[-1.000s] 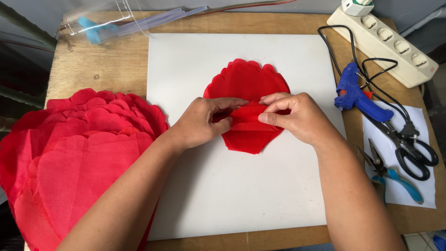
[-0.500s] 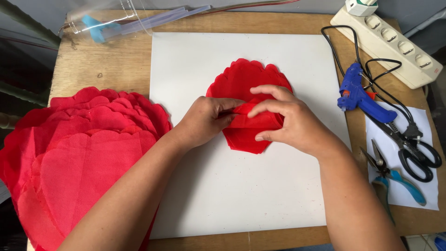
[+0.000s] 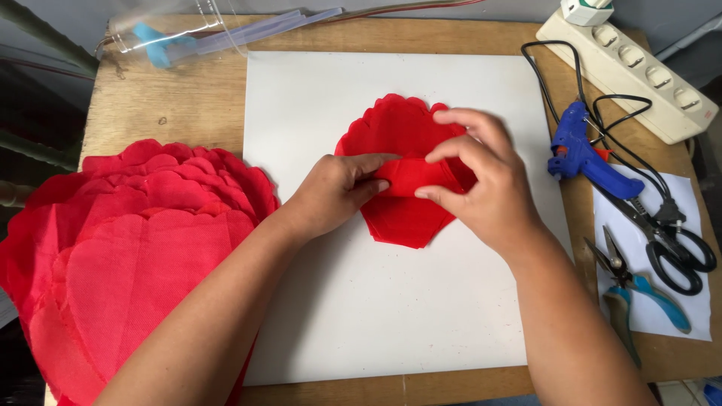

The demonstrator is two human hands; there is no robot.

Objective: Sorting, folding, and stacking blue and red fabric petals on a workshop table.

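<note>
- Left hand (image 3: 338,192) lies palm-down, fingers pointing right, thumb extended.
- Right hand (image 3: 481,180) arches beside it, fingertips curled in a pinch; both forearms angle inward.

On my feed I see a stack of red petals (image 3: 128,248) at the table's (image 3: 180,105) left edge. To the right lie a blue glue gun (image 3: 583,154), black scissors (image 3: 669,244), pliers (image 3: 635,289) and a white power strip (image 3: 639,71).
</note>
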